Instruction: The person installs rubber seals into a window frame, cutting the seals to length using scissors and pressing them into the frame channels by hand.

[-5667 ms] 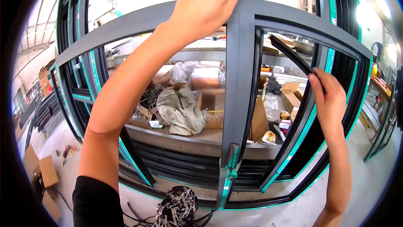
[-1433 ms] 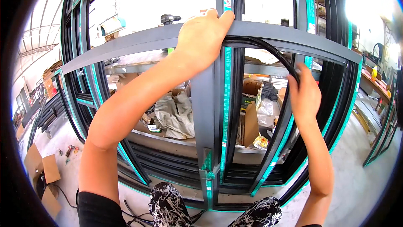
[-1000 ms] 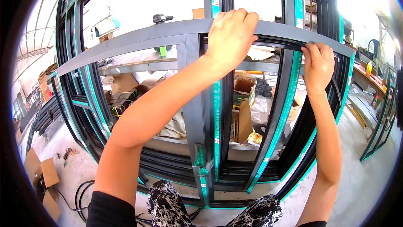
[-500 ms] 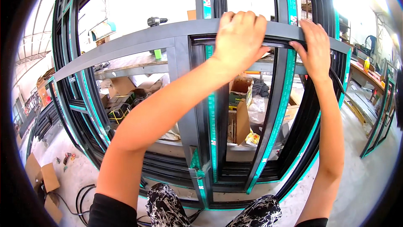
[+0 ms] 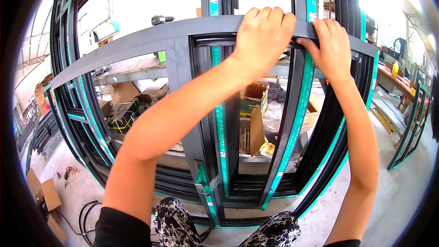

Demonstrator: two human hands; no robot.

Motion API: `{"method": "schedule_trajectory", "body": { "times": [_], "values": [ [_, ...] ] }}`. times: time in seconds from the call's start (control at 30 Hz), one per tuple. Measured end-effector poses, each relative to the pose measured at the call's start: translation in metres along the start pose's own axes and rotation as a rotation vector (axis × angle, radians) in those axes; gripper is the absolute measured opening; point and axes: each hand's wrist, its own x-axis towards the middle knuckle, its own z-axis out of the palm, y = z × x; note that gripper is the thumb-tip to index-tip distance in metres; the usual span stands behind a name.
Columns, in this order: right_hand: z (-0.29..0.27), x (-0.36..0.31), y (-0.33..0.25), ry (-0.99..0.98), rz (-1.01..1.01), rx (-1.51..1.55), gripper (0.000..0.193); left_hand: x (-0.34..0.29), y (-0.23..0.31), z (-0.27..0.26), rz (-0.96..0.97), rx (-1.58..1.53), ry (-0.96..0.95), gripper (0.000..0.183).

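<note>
A grey metal window frame stands upright in front of me, its top rail bowed by the lens. My left hand is closed over this rail, knuckles up and fingertips hidden behind it. Just to the right, my right hand grips the same rail, fingers over the top and thumb on the near side. A black inner rail runs under the grey one and passes behind my left hand. Green protective tape covers several uprights. Torn green tape hangs on the lower middle upright.
More frames stand behind this one. Through the openings show a workbench, an open cardboard box and a cordless drill. Black cable and cardboard lie on the floor at left. A yellow bottle stands on the right-hand bench.
The view has shifted slightly, so the frame sits further left in it. My left hand has moved right along the rail, closer to my right hand. Both still hold the frame.
</note>
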Motion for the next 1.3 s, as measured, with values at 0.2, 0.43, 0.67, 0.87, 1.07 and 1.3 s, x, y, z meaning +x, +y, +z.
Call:
{"method": "schedule_trajectory", "body": {
  "times": [0.2, 0.43, 0.67, 0.87, 1.07, 1.3],
  "values": [
    [-0.002, 0.004, 0.0, -0.029, -0.012, -0.035, 0.05, -0.01, -0.044, -0.039, 0.127, 0.035, -0.239, 0.04],
    [-0.006, 0.002, 0.0, -0.068, 0.002, -0.035, 0.048, -0.046, -0.099, -0.099, 0.043, 0.021, -0.296, 0.036],
    [-0.045, -0.03, 0.017, -0.046, 0.06, -0.132, 0.055, -0.042, -0.099, -0.102, -0.063, -0.037, -0.336, 0.041],
    [-0.07, -0.101, 0.056, -0.1, 0.326, -0.432, 0.021, -0.025, -0.076, -0.084, -0.127, -0.114, -0.365, 0.039],
    [-0.033, -0.105, 0.063, 0.287, 1.244, 0.489, 0.028, 0.032, 0.012, -0.019, -0.037, -0.185, -0.321, 0.038],
    [-0.005, -0.099, 0.046, 0.841, 1.426, 1.499, 0.025, 0.057, 0.06, 0.027, 0.005, -0.162, -0.229, 0.039]
  ]
}}
